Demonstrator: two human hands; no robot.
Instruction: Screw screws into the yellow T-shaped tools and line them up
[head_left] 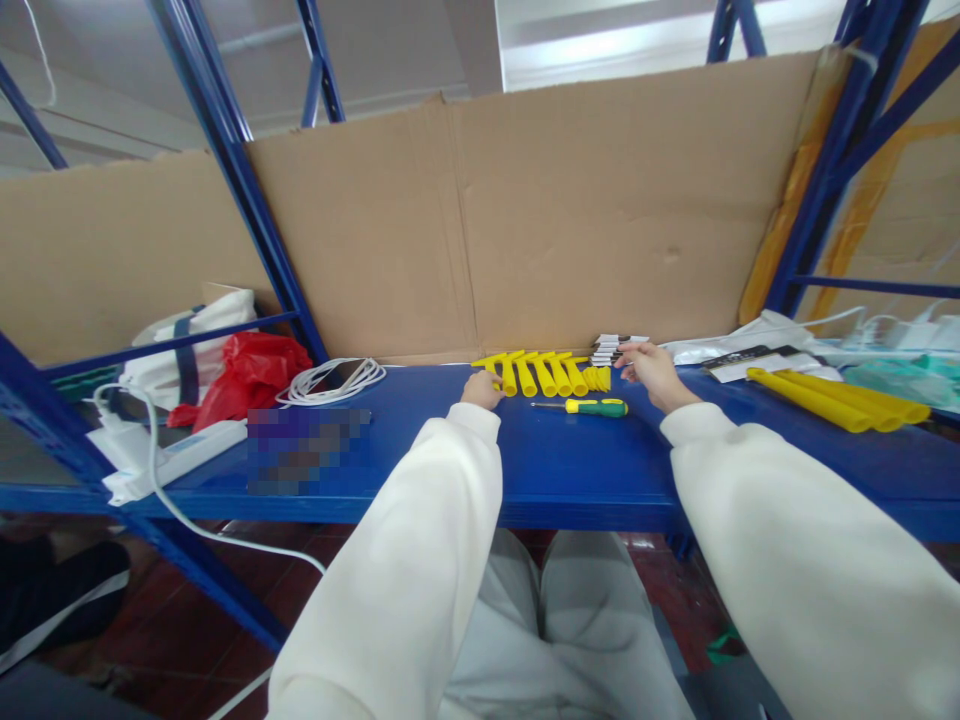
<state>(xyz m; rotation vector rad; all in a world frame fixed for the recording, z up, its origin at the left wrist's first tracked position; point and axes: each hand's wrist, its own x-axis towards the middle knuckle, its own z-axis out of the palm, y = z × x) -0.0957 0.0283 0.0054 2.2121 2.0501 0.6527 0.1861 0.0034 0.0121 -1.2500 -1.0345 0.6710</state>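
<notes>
**Yellow pieces [544, 378] by the counter [585, 470]'s back edge**

The left hand [482, 390] covers the row's left end; whether its grip is closed on one, I cannot tell. About five larger pieces show; smaller ones overlap uncountably. The right hand [654, 374] partly hides a white-and-black pile [606, 346], its grip equally unclear. One screwdriver [598, 407] lies frontward; three long yellow pieces [817, 402] sit rightward. Pixels mask something near the front edge.
</notes>
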